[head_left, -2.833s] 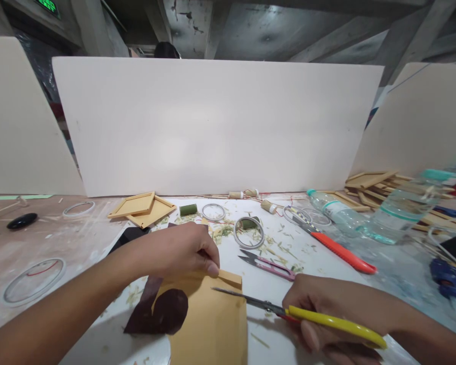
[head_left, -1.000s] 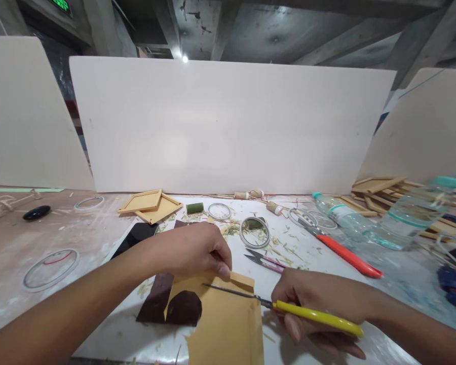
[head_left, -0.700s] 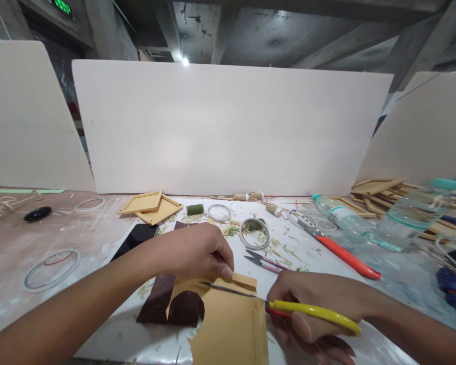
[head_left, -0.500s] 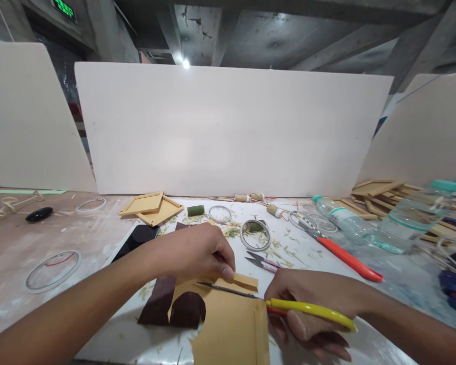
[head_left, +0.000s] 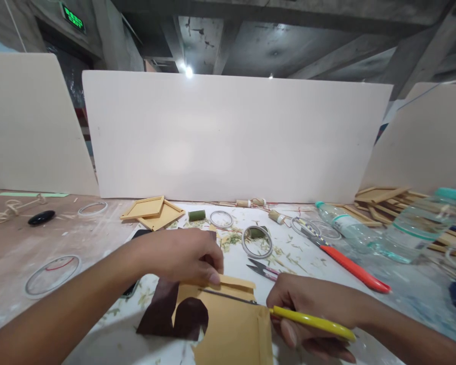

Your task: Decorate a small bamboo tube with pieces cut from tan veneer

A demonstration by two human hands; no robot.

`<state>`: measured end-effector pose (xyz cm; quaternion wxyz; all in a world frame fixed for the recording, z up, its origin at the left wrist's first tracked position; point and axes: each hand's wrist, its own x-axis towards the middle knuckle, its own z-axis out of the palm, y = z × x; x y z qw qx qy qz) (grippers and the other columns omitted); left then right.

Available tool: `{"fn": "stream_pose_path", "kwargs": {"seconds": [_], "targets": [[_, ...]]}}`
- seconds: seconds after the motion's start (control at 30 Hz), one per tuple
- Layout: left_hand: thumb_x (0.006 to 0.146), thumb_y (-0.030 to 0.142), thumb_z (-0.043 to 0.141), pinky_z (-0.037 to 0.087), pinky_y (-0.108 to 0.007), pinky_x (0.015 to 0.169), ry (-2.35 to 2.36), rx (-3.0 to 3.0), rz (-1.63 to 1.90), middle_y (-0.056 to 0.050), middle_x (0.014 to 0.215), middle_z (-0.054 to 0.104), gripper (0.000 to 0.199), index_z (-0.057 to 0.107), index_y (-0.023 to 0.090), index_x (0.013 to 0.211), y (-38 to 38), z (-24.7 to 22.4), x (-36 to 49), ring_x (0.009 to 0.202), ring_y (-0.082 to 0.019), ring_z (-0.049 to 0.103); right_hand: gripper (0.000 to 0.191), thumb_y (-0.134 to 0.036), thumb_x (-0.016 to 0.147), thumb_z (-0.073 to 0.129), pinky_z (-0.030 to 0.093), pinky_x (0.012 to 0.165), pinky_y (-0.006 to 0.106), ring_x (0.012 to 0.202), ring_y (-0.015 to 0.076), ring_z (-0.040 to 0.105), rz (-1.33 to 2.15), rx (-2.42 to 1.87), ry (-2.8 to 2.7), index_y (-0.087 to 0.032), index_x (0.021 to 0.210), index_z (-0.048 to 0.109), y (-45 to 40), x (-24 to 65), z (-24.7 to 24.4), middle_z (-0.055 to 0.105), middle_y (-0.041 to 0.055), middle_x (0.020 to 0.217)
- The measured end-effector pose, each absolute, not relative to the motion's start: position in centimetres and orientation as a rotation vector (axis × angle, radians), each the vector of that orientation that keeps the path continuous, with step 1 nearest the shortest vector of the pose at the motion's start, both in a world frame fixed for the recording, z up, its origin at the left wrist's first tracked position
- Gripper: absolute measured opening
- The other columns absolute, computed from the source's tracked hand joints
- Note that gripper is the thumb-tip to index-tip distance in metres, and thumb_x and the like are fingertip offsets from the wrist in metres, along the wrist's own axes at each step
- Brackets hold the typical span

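My right hand (head_left: pixel 313 304) is closed round the yellow-handled scissors (head_left: pixel 307 322). Their dark blades lie along the upper edge of a tan sheet of paper (head_left: pixel 233 332), beneath a narrow strip (head_left: pixel 237 285) of it. With thumb and fingers pinched, my left hand (head_left: pixel 192 256) holds the strip's left end; some fingertips are hidden. Dark brown paper (head_left: pixel 157 309) with a rounded piece lies at the left of the sheet, partly beneath it. Just beyond my right hand lie small thread snips (head_left: pixel 264 268).
A red-handled utility knife (head_left: pixel 355 268) and clear plastic bottles (head_left: pixel 418 228) lie on the right. Tape rings (head_left: pixel 257 256), green rolls (head_left: pixel 196 216) and plant scraps are scattered beyond my hands. Hexagonal wooden frames (head_left: pixel 144 209) stand at back left, before a white panel (head_left: pixel 231 137).
My left hand has shifted a little left along the strip, keeping its pinch. The scissors stay at the paper's upper edge. The whole view has tilted slightly upward.
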<state>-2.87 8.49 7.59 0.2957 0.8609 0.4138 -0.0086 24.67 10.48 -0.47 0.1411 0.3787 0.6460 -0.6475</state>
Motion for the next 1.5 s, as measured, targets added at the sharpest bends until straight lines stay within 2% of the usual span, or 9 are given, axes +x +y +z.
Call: {"fn": "stream_pose_path", "kwargs": {"seconds": [0.23, 0.33, 0.47, 0.7, 0.87, 1.0, 1.2, 1.37, 1.5], "targets": [[0.09, 0.02, 0.067, 0.038, -0.021, 0.059, 1.14, 2.291, -0.086, 0.004, 0.075, 0.063, 0.01, 0.076, 0.02, 0.085, 7.8, 9.9, -4.1, 0.07, -0.013, 0.058, 0.027, -0.036, 0.069, 0.081, 0.039, 0.022, 0.014, 0.027, 0.008, 0.05, -1.886, 1.093, 1.834, -0.017, 0.066, 0.063, 11.0, 24.9, -1.1, 0.061, -0.0059, 0.046], [0.09, 0.02, 0.068, 0.038, -0.021, 0.059, 1.143, 2.297, -0.079, 0.004, 0.075, 0.064, 0.009, 0.076, 0.02, 0.086, 7.9, 9.8, -3.9, 0.071, -0.013, 0.059, 0.016, -0.025, 0.067, 0.079, 0.041, 0.023, 0.013, 0.031, 0.0083, 0.054, -1.933, 1.063, 1.791, -0.014, 0.076, 0.071, 11.2, 25.3, -1.2, 0.067, -0.0029, 0.055], [0.09, 0.019, 0.071, 0.038, -0.019, 0.059, 1.138, 2.304, -0.074, 0.004, 0.077, 0.068, 0.007, 0.077, 0.02, 0.087, 8.0, 9.6, -3.7, 0.07, -0.012, 0.061, 0.026, -0.024, 0.067, 0.079, 0.047, 0.028, 0.014, 0.035, 0.0085, 0.059, -1.992, 1.017, 1.763, -0.012, 0.09, 0.075, 11.3, 25.5, -1.4, 0.072, -0.0002, 0.064], [0.088, 0.015, 0.073, 0.038, -0.019, 0.059, 1.113, 2.354, -0.056, 0.004, 0.076, 0.071, 0.01, 0.081, 0.02, 0.089, 8.2, 8.7, -3.4, 0.069, -0.011, 0.061, 0.028, -0.028, 0.067, 0.083, 0.043, 0.026, 0.013, 0.032, 0.0084, 0.057, -2.004, 0.998, 1.798, -0.012, 0.089, 0.077, 11.1, 24.9, -1.9, 0.074, -0.0004, 0.062], [0.088, 0.015, 0.073, 0.038, -0.018, 0.058, 1.121, 2.353, -0.04, 0.003, 0.077, 0.071, 0.009, 0.081, 0.019, 0.088, 8.2, 8.9, -3.4, 0.068, -0.01, 0.061, 0.008, -0.022, 0.071, 0.075, 0.042, 0.025, 0.013, 0.026, 0.0091, 0.053, -1.972, 1.049, 1.861, -0.015, 0.075, 0.073, 10.8, 24.3, -1.4, 0.064, -0.0056, 0.046], [0.089, 0.018, 0.072, 0.038, -0.019, 0.058, 1.102, 2.354, -0.028, 0.003, 0.076, 0.07, 0.008, 0.08, 0.02, 0.087, 8.0, 9.3, -3.4, 0.068, -0.011, 0.06, 0.004, -0.021, 0.071, 0.071, 0.039, 0.022, 0.014, 0.024, 0.0097, 0.051, -1.942, 1.091, 1.781, -0.017, 0.07, 0.07, 10.9, 24.1, -1.5, 0.064, -0.0058, 0.043], [0.09, 0.018, 0.072, 0.039, -0.019, 0.059, 1.083, 2.348, -0.013, 0.003, 0.078, 0.07, 0.009, 0.08, 0.021, 0.088, 7.7, 9.5, -3.4, 0.069, -0.012, 0.061, 0.022, -0.034, 0.075, 0.078, 0.042, 0.024, 0.014, 0.027, 0.0086, 0.053, -1.947, 1.052, 1.764, -0.016, 0.071, 0.068, 11.2, 24.4, -2.3, 0.066, -0.0047, 0.048], [0.09, 0.018, 0.071, 0.038, -0.019, 0.057, 1.096, 2.35, 0.003, 0.003, 0.074, 0.069, 0.01, 0.079, 0.02, 0.084, 7.7, 9.5, -3.3, 0.066, -0.011, 0.059, 0.021, -0.029, 0.076, 0.078, 0.048, 0.029, 0.014, 0.034, 0.0104, 0.062, -2.025, 0.944, 1.795, -0.012, 0.088, 0.072, 11.3, 24.9, -2.8, 0.074, -0.0011, 0.063], [0.09, 0.018, 0.071, 0.038, -0.018, 0.057, 1.088, 2.351, 0.011, 0.002, 0.075, 0.07, 0.01, 0.079, 0.02, 0.085, 7.7, 9.4, -3.4, 0.067, -0.012, 0.06, 0.022, -0.025, 0.075, 0.08, 0.046, 0.031, 0.012, 0.039, 0.0128, 0.067, -1.989, 0.892, 1.893, -0.009, 0.087, 0.073, 10.9, 24.6, -2.5, 0.075, 0.0006, 0.062]]}}
